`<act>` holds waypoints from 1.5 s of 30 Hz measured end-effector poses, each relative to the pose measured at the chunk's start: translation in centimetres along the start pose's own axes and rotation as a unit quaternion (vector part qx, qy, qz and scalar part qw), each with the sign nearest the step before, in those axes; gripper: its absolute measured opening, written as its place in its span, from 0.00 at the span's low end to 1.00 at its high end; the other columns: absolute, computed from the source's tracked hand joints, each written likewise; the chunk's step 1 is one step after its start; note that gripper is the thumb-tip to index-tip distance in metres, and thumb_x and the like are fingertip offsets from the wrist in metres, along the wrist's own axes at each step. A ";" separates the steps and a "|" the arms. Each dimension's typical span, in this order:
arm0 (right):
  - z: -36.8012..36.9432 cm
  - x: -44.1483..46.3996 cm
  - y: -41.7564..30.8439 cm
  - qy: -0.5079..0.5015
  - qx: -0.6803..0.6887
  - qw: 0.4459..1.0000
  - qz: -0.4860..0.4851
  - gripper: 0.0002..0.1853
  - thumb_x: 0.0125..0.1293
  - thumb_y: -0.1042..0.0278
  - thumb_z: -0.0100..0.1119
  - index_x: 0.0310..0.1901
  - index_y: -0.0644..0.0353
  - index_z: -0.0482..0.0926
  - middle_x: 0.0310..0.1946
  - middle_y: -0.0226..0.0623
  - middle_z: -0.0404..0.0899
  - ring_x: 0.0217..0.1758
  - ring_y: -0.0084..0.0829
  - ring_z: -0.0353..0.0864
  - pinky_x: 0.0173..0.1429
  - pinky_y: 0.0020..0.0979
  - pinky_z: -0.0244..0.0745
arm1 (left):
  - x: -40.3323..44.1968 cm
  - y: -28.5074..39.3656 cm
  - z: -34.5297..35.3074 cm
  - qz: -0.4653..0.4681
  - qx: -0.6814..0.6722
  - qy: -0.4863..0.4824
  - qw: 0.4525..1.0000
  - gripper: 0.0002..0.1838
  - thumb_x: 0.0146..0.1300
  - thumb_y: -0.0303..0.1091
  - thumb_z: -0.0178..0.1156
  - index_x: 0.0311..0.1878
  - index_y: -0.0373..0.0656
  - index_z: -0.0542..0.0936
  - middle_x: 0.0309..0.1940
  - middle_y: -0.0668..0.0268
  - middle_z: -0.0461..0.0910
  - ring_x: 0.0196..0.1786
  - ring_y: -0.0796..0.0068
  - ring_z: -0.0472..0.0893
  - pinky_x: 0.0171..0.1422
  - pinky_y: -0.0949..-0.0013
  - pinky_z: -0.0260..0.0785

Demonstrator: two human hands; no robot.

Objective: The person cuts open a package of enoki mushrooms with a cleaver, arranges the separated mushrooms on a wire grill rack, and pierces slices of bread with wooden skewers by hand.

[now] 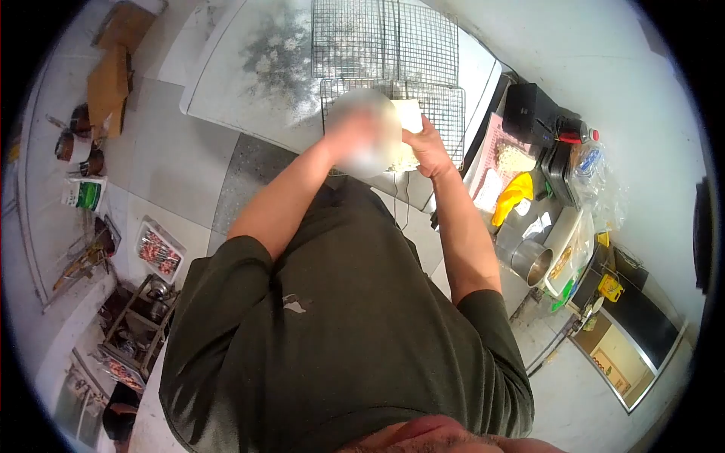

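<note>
My right hand (432, 151) is closed on the edge of a pale yellow, flat-faced squarish piece (408, 115); its exact kind cannot be made out. Beside it, my left hand (353, 134) lies under a round blurred patch, so its fingers are hidden. Some whitish, lumpy material (405, 160) shows just below the pale piece. Both hands are over a wire grid rack (445, 106), and a second wire rack (355, 38) lies beyond it on the white table (219, 83).
Dark powdery stains mark the table's left part. To the right stand a black box (530, 109), a yellow cloth-like item (513, 198), a metal pot (529, 260) and a pink tray (491, 143). On the floor at left sits a white tray of skewers (159, 251).
</note>
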State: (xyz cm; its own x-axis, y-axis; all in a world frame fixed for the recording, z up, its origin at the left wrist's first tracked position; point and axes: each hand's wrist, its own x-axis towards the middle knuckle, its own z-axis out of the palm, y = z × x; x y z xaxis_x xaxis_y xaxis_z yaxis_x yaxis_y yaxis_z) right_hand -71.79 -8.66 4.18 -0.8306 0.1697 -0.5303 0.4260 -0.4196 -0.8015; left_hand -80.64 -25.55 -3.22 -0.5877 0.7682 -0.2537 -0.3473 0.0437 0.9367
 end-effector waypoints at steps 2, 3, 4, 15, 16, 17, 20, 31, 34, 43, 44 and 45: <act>0.5 0.1 0.0 0.013 0.014 1.000 0.009 0.33 0.53 0.70 0.74 0.57 0.69 0.67 0.48 0.42 0.78 0.48 0.32 0.81 0.51 0.33 0.80 | 0.8 -2.2 0.2 0.052 0.025 -0.017 0.998 0.15 0.65 0.31 0.61 0.51 0.33 0.74 0.44 0.60 0.79 0.46 0.73 0.80 0.51 0.69 0.74; 0.4 0.3 0.3 0.021 0.002 1.000 0.007 0.32 0.53 0.71 0.73 0.57 0.70 0.67 0.49 0.43 0.78 0.48 0.33 0.81 0.51 0.33 0.79 | 0.7 -1.4 0.3 0.030 0.020 -0.014 0.999 0.15 0.64 0.31 0.61 0.51 0.33 0.74 0.44 0.60 0.79 0.46 0.73 0.80 0.50 0.69 0.74; 0.3 0.3 0.4 0.020 -0.002 1.000 0.007 0.33 0.53 0.70 0.73 0.57 0.70 0.67 0.49 0.43 0.78 0.48 0.33 0.81 0.52 0.33 0.79 | 0.3 -0.6 0.5 -0.003 -0.011 -0.010 1.000 0.15 0.64 0.30 0.61 0.51 0.32 0.75 0.44 0.60 0.79 0.45 0.73 0.80 0.50 0.69 0.74; 0.0 0.2 -0.2 0.037 -0.075 0.996 -0.033 0.33 0.51 0.74 0.72 0.58 0.72 0.67 0.48 0.43 0.79 0.47 0.32 0.81 0.53 0.31 0.78 | -1.0 2.2 -1.2 -0.167 -0.276 0.001 0.947 0.12 0.65 0.28 0.60 0.48 0.32 0.75 0.38 0.61 0.79 0.36 0.72 0.80 0.43 0.68 0.76; -0.2 0.4 0.1 0.047 -0.063 0.996 -0.035 0.34 0.52 0.73 0.72 0.58 0.72 0.66 0.48 0.43 0.78 0.47 0.32 0.81 0.52 0.31 0.79 | -1.0 2.7 -1.3 -0.183 -0.263 0.012 0.947 0.12 0.65 0.29 0.60 0.47 0.33 0.75 0.37 0.62 0.79 0.35 0.73 0.79 0.43 0.68 0.76; -0.6 0.7 0.8 0.056 -0.052 0.996 -0.037 0.34 0.52 0.73 0.72 0.59 0.72 0.65 0.48 0.43 0.78 0.47 0.32 0.81 0.51 0.31 0.79 | -1.2 3.0 -1.4 -0.187 -0.264 0.031 0.946 0.12 0.65 0.30 0.61 0.48 0.33 0.75 0.36 0.63 0.79 0.34 0.74 0.78 0.41 0.70 0.75; -0.3 0.2 0.2 0.081 -0.034 0.996 -0.020 0.36 0.53 0.72 0.72 0.60 0.73 0.63 0.48 0.45 0.78 0.47 0.32 0.81 0.49 0.31 0.80 | -1.7 3.0 -1.9 -0.165 -0.261 0.074 0.948 0.12 0.65 0.30 0.60 0.48 0.35 0.75 0.35 0.64 0.78 0.34 0.74 0.78 0.42 0.71 0.75; 0.9 -0.4 1.1 0.072 -0.020 0.997 -0.023 0.31 0.57 0.74 0.69 0.59 0.69 0.64 0.46 0.42 0.79 0.44 0.31 0.82 0.46 0.30 0.80 | -0.7 1.2 2.1 -0.155 -0.095 0.061 0.981 0.14 0.62 0.28 0.63 0.49 0.30 0.78 0.41 0.59 0.83 0.39 0.74 0.82 0.43 0.70 0.76; 0.6 -0.6 1.1 0.069 -0.024 0.997 -0.022 0.31 0.57 0.75 0.68 0.59 0.70 0.64 0.46 0.42 0.79 0.43 0.31 0.82 0.45 0.30 0.80 | -0.8 1.7 1.7 -0.172 -0.063 0.053 0.982 0.14 0.63 0.28 0.62 0.49 0.29 0.78 0.39 0.59 0.83 0.37 0.73 0.83 0.41 0.70 0.76; -1.3 -0.6 0.8 0.115 -0.046 0.992 -0.026 0.30 0.57 0.72 0.68 0.59 0.71 0.65 0.46 0.44 0.78 0.45 0.32 0.82 0.46 0.31 0.81 | -1.9 1.5 -0.3 -0.161 -0.255 0.089 0.949 0.12 0.65 0.30 0.59 0.47 0.32 0.79 0.37 0.59 0.83 0.33 0.70 0.82 0.37 0.65 0.76; -1.3 -0.6 0.9 0.096 -0.039 0.994 -0.024 0.31 0.57 0.72 0.68 0.59 0.72 0.64 0.46 0.45 0.78 0.45 0.33 0.81 0.46 0.31 0.81 | -1.9 1.0 0.1 -0.168 -0.252 0.084 0.949 0.12 0.65 0.31 0.59 0.47 0.32 0.79 0.38 0.59 0.83 0.34 0.69 0.83 0.38 0.65 0.76; -0.6 -0.6 0.8 0.094 -0.027 0.995 -0.012 0.31 0.57 0.72 0.69 0.59 0.71 0.65 0.46 0.44 0.79 0.46 0.33 0.81 0.47 0.32 0.80 | -1.8 1.0 0.6 -0.174 -0.248 0.078 0.950 0.12 0.65 0.31 0.59 0.47 0.32 0.79 0.38 0.59 0.83 0.34 0.69 0.83 0.39 0.65 0.77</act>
State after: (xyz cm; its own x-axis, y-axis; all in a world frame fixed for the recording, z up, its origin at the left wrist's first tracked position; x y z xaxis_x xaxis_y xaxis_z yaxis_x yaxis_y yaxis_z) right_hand -70.75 -8.52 3.71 -0.7611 0.3457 -0.5489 0.4293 -0.3659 -0.8257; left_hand -79.51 -26.53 -1.69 -0.4627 0.6566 -0.5957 -0.8186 -0.0585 0.5714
